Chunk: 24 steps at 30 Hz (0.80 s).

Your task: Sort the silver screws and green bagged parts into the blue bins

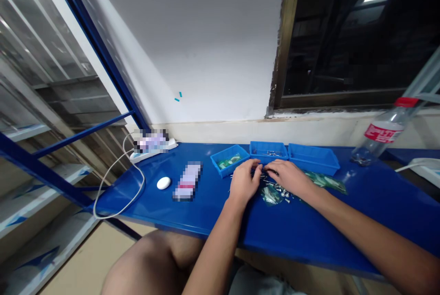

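Note:
Over a pile of small hardware on the blue table (213, 212), my left hand (244, 179) and my right hand (287, 177) almost meet at the fingertips. The fingers of both are bent and drawn together; anything between them is too small to make out. Loose silver screws (283, 192) lie scattered under and beside my right hand. A clear plastic bag (271, 194) with small pieces in it sits just below my hands. Another greenish bag (328, 183) lies partly behind my right forearm.
Three blue trays line the back: the left tray (220, 172) holds a green-tinted bag, the middle tray (268, 145) some metal pins, the right tray (312, 157) nothing visible. A plastic bottle (383, 132), a white oval object (163, 183), a blurred-out rectangle (188, 180) and a white cable (120, 215) surround them.

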Available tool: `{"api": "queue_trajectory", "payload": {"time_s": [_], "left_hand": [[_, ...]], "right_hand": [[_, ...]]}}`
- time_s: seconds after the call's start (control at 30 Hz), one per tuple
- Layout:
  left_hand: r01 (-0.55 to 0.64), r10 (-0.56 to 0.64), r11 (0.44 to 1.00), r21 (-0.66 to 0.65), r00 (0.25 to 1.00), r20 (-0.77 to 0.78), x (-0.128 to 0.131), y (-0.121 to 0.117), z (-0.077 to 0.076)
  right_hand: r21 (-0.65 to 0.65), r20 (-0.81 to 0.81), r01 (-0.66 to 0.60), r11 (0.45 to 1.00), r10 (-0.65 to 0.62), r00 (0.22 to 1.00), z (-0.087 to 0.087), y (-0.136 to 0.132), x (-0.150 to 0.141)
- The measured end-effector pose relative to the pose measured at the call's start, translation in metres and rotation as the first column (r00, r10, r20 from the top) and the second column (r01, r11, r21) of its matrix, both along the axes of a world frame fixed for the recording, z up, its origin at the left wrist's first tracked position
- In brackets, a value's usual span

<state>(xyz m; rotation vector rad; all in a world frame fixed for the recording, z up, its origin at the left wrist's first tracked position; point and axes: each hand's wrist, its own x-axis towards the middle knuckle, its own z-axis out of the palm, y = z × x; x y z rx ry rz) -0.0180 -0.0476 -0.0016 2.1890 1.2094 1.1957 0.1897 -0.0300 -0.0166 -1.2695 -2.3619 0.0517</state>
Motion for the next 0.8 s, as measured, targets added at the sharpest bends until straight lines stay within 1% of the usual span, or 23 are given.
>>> {"api": "queue_trajectory", "payload": {"time_s": [0.33,0.6,0.7,0.8], "left_hand": [[0.0,0.0,1.0,-0.005,1.0,-0.011,0.0004,-0.0005,0.0019],[0.0,0.0,1.0,-0.013,1.0,-0.019,0.0011,-0.0024,0.0044],[0.001,-0.001,1.0,-0.016,1.0,-0.022,0.0012,-0.0026,0.0049],[-0.003,0.002,1.0,-0.009,1.0,-0.026,0.0011,-0.003,0.0057]], "right_hand": [[-0.041,0.011,0.029,0.999,-0.029,1.0,0.0,0.006,0.0039],[-0.026,0.028,-0.02,0.999,0.021,0.999,0.0051,0.0096,0.0051],[-0.003,-0.006,-0.02,1.0,0.02,1.0,0.0048,0.009,0.0042],[0.028,-0.085,-0.004,1.0,0.006,0.996,0.0052,0.0054,0.0026]]}}
